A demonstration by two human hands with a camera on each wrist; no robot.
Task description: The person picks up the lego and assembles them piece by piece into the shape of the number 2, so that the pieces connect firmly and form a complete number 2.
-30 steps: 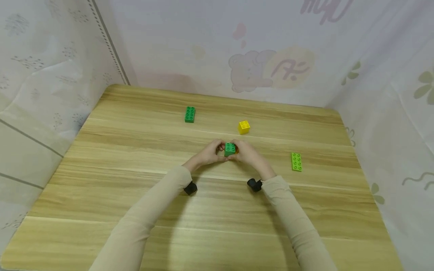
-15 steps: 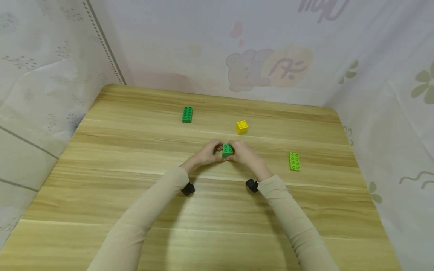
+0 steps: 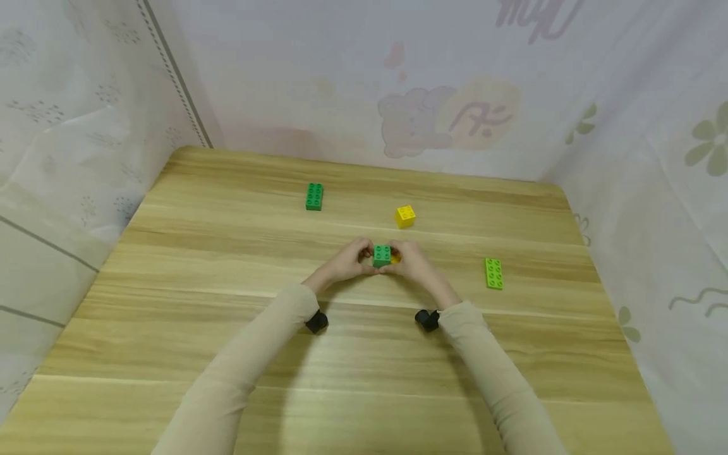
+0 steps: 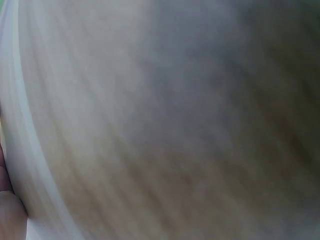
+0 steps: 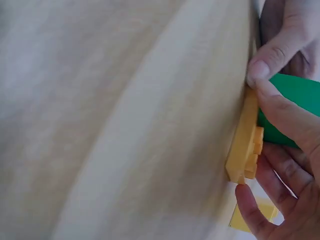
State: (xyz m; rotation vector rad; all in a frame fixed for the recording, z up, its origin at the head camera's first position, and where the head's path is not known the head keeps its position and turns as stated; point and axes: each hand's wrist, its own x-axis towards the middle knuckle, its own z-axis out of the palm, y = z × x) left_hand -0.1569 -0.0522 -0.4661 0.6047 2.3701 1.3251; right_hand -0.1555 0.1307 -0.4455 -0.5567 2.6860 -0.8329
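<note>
Both hands meet mid-table around a green toy building brick with four studs on top. It stands on a flat orange-yellow brick, which sticks out to the right with studs showing. My right hand grips the green brick between thumb and fingers, its little finger near the orange brick's end. From the other side my left hand holds the orange brick, its thumb at the brick's near end, tip to tip with the right thumb. The left wrist view shows mostly blurred table, with part of the left hand at the edge.
Beyond the hands on the wooden table are a yellow brick and a long dark green brick. A flat lime-green brick lies to the right. Patterned curtains surround the table's back and sides.
The green brick has turned slightly, and the right fingers have slid off its top, so all its studs show. More of the orange brick shows now. The loose bricks stay put.
</note>
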